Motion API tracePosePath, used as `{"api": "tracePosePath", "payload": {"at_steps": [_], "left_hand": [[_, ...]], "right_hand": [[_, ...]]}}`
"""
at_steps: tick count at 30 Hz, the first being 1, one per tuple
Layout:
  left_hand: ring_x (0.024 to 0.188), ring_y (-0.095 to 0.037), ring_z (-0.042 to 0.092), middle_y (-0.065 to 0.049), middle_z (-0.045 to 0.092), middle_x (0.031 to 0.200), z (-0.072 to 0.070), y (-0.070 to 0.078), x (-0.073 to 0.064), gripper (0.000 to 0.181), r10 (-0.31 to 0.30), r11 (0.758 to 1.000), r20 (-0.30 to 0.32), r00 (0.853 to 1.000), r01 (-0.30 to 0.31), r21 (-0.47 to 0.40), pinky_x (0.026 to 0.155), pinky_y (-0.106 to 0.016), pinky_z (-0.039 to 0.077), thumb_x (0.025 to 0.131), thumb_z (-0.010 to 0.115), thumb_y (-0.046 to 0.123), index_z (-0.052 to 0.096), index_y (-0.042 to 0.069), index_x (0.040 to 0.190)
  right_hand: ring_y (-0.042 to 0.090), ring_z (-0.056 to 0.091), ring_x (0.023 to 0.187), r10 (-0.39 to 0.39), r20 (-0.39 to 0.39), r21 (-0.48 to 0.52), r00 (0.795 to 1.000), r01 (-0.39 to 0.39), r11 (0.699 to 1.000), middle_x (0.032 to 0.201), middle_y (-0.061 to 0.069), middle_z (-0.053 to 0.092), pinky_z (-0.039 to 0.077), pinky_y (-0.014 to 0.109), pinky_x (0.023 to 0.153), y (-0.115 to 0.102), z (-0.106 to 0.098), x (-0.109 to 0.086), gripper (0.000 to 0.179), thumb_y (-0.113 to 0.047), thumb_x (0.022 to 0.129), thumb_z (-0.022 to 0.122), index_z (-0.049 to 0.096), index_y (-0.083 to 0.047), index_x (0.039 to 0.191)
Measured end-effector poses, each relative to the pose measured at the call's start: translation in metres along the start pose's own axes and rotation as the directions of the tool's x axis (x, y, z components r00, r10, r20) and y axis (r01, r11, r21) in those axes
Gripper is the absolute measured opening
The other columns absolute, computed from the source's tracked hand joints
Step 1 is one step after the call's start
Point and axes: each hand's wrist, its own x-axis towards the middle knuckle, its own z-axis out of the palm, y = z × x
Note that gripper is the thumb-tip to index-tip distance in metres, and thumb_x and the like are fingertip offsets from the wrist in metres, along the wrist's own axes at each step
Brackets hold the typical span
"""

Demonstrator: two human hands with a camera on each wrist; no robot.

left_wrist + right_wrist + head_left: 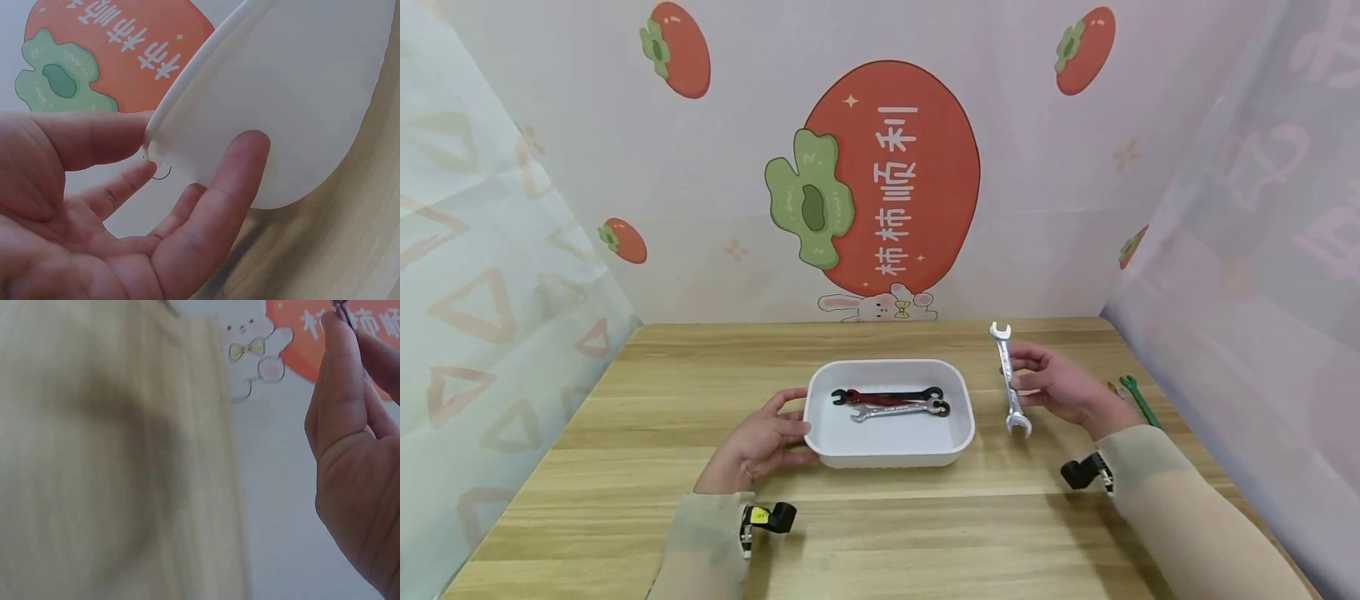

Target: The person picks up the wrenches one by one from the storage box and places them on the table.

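A silver double open-ended wrench (1007, 379) stands nearly upright in the head view, pinched by my right hand (1060, 387) near its middle, to the right of the white tray (887, 460). In the right wrist view only a small dark part of the wrench (344, 312) shows past the fingertips. My left hand (763, 442) holds the tray at its left side, with fingers at the rim and against the outer wall (294, 125). Inside the tray lie a black wrench (902, 395), a red wrench (868, 398) and a silver wrench (895, 409), overlapping each other.
A green wrench (1141, 402) lies near the table's right edge, beyond the right hand. Beside it shows a small yellow piece (1112, 387), mostly hidden by the hand. Printed cloth walls (730, 167) stand around the wooden table (700, 350) at the back and sides.
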Motion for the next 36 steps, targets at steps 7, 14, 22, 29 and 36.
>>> {"api": "tracePosePath", "payload": {"at_steps": [7,14,22,29,36], "left_hand": [[0.106,-0.037,0.06,-0.032,0.038,0.146,0.0,0.002,-0.001,0.065,0.007,1.0,0.024,1.0,-0.006,-0.013,0.085,-0.059,0.052,0.096,0.051,-0.009,0.024,0.008,0.152],[0.106,-0.037,0.059,-0.032,0.037,0.146,0.0,0.004,-0.002,0.065,0.01,1.0,0.03,1.0,-0.009,-0.018,0.085,-0.058,0.053,0.095,0.052,-0.008,0.023,0.007,0.152],[0.105,-0.036,0.06,-0.031,0.039,0.144,0.0,0.003,-0.001,0.065,0.001,1.0,0.016,1.0,-0.001,-0.012,0.085,-0.058,0.053,0.095,0.053,-0.008,0.026,0.008,0.152],[0.104,-0.035,0.06,-0.032,0.04,0.143,-0.001,0.002,-0.002,0.064,0.003,1.0,0.026,1.0,-0.003,-0.021,0.084,-0.058,0.053,0.095,0.052,-0.009,0.025,0.007,0.151],[0.106,-0.036,0.06,-0.032,0.039,0.143,0.0,0.002,-0.001,0.064,0.0,1.0,0.026,1.0,0.0,-0.025,0.085,-0.059,0.052,0.095,0.051,-0.009,0.025,0.008,0.152]], "right_hand": [[0.019,0.062,0.085,0.06,-0.017,-0.051,0.998,-0.061,0.997,0.119,0.015,0.054,0.057,0.033,0.072,0.016,-0.035,-0.021,0.046,0.011,0.093,0.057,0.041,0.006,0.136],[0.022,0.063,0.087,0.142,-0.074,-0.09,0.987,-0.148,0.985,0.112,0.01,0.056,0.058,0.038,0.073,0.035,-0.061,-0.038,0.052,0.008,0.091,0.062,0.039,0.008,0.138],[0.023,0.063,0.092,0.171,-0.141,-0.207,0.975,-0.198,0.958,0.116,0.011,0.057,0.058,0.042,0.077,0.045,-0.079,-0.049,0.073,0.007,0.088,0.065,0.023,0.015,0.148],[0.023,0.061,0.089,0.186,-0.146,-0.24,0.972,-0.218,0.946,0.112,0.013,0.056,0.058,0.04,0.073,0.04,-0.081,-0.056,0.063,0.01,0.087,0.062,0.029,0.017,0.141],[0.022,0.061,0.089,0.21,-0.209,-0.339,0.955,-0.272,0.9,0.117,0.021,0.054,0.058,0.039,0.073,0.036,-0.086,-0.063,0.06,0.008,0.089,0.062,0.032,0.018,0.14]]}}
